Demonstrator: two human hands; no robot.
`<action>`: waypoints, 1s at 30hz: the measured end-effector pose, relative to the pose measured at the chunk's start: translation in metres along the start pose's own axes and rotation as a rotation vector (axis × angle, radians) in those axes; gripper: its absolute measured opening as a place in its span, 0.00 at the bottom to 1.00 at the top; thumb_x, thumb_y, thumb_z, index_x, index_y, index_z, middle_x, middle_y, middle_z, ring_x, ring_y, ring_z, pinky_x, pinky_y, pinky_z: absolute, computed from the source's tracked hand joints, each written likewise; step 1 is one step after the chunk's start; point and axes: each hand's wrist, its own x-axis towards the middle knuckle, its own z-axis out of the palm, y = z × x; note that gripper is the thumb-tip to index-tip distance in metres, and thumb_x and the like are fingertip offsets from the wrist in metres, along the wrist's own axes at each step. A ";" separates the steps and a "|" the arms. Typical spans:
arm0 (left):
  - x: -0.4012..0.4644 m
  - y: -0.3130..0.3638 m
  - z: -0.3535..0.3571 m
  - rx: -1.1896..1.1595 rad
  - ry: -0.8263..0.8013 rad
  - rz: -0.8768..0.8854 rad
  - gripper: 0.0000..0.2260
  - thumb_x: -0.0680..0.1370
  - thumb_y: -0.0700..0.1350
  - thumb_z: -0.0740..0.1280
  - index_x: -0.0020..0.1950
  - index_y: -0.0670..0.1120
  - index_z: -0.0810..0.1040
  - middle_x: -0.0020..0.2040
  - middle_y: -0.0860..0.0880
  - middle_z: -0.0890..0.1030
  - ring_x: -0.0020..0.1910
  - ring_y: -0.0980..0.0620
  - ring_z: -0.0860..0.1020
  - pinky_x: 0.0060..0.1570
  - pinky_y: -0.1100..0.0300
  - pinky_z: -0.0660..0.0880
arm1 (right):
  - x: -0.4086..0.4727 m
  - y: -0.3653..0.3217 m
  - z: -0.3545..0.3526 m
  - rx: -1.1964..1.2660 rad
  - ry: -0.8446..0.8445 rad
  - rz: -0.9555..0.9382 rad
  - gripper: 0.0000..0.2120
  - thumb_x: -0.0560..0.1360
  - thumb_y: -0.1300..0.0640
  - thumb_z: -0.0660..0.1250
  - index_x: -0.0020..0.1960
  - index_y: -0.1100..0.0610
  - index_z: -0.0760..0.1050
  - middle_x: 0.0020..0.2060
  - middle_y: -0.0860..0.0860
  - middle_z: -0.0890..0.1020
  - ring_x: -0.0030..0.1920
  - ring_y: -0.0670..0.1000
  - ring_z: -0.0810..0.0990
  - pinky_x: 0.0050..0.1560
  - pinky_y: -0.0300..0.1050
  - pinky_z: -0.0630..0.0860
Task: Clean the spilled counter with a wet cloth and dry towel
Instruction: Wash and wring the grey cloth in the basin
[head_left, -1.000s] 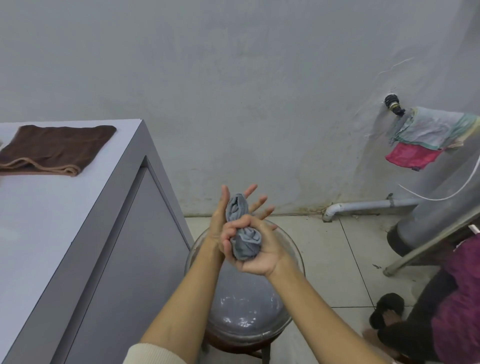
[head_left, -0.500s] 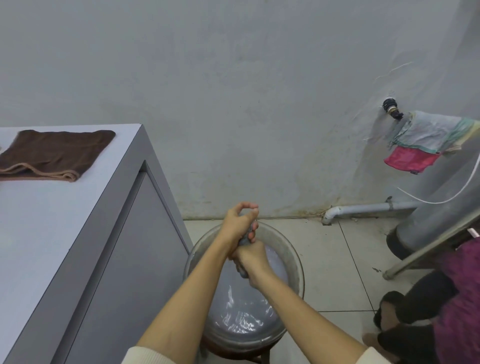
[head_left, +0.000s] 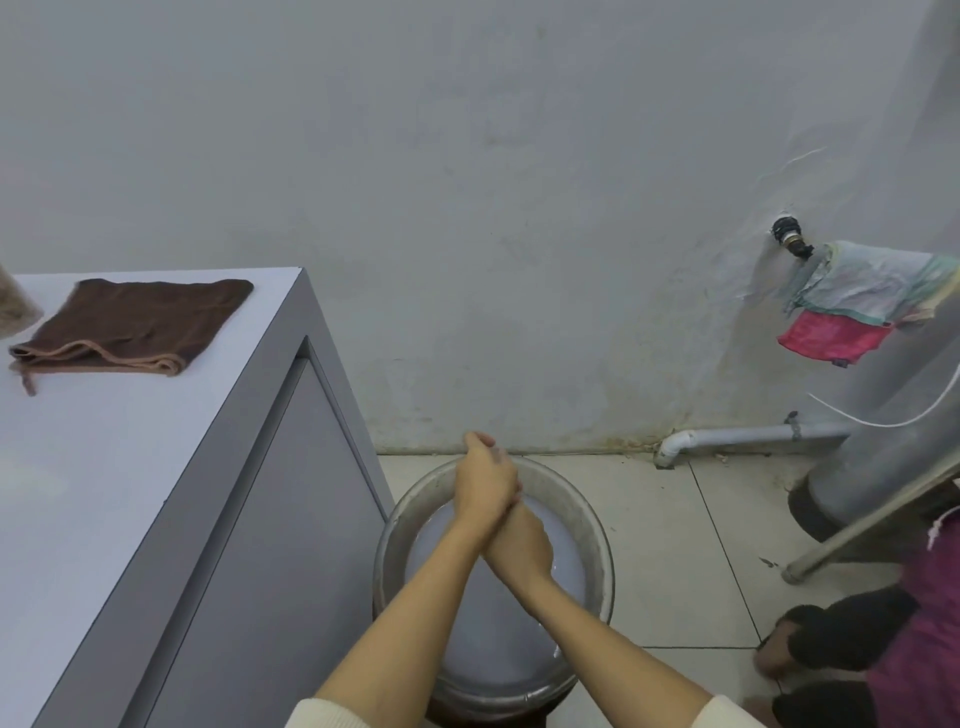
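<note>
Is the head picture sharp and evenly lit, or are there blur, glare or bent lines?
Head view: soft, even light with faint shadows; the basin water shows pale sheen but no hard glare; the counter edges splay from wide-angle distortion; the left hand and right hand look slightly soft; the brown towel is fairly clear.

Worktop (head_left: 104, 467): smooth matt grey. Brown towel (head_left: 140, 322): soft napped cloth. Basin (head_left: 592, 519): dull scuffed metal. Floor (head_left: 665, 545): glossy tiles. Wall (head_left: 467, 182): rough matt plaster.
</note>
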 end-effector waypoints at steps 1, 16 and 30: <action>-0.001 0.003 -0.004 -0.044 -0.018 0.018 0.12 0.79 0.46 0.62 0.58 0.45 0.62 0.41 0.43 0.79 0.38 0.46 0.80 0.42 0.53 0.78 | 0.003 -0.004 -0.007 -0.006 -0.029 0.018 0.08 0.74 0.55 0.63 0.49 0.57 0.76 0.40 0.52 0.82 0.42 0.54 0.81 0.38 0.45 0.73; -0.019 0.084 -0.075 -0.004 -0.223 0.350 0.08 0.80 0.49 0.63 0.55 0.47 0.76 0.41 0.49 0.78 0.36 0.55 0.76 0.33 0.64 0.70 | 0.026 -0.042 -0.118 0.414 0.154 -0.250 0.11 0.77 0.55 0.65 0.46 0.61 0.83 0.42 0.60 0.85 0.43 0.52 0.82 0.46 0.50 0.77; -0.018 0.127 -0.093 -0.537 -0.185 0.270 0.18 0.83 0.52 0.53 0.61 0.45 0.76 0.53 0.46 0.83 0.49 0.51 0.82 0.47 0.57 0.79 | 0.019 -0.088 -0.179 1.160 0.135 -0.264 0.07 0.80 0.55 0.59 0.51 0.58 0.72 0.54 0.58 0.76 0.54 0.55 0.79 0.45 0.45 0.80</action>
